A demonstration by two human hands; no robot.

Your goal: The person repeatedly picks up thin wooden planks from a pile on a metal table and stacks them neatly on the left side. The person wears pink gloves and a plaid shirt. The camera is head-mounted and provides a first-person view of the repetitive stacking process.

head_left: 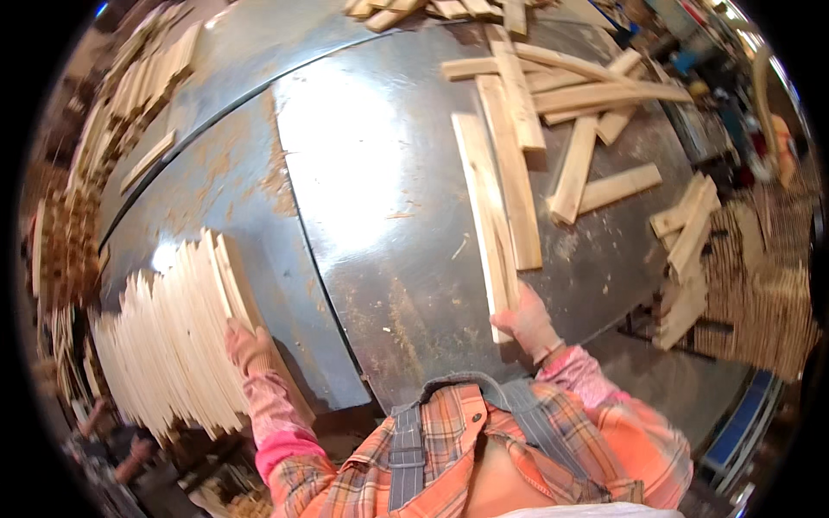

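Note:
My right hand point(528, 324) is closed around the near end of a long pale wooden slat point(484, 216), which lies on the dark metal table pointing away from me. Against its right side lies a second slat point(514, 190). On the left, a tight row of wooden slats point(177, 332) stands side by side at the table's near edge. My left hand point(248, 347) grips the slat at the right end of that row, the fingers over its upper edge. The underside of this grip is hidden.
Loose slats point(596, 95) lie crossed at the far right. Stacked slats point(142, 86) line the far left, and a tall stack point(760, 285) stands off the right edge. Sawdust point(276, 173) is scattered along the seam between metal plates. Another person's arm point(134, 457) shows at lower left.

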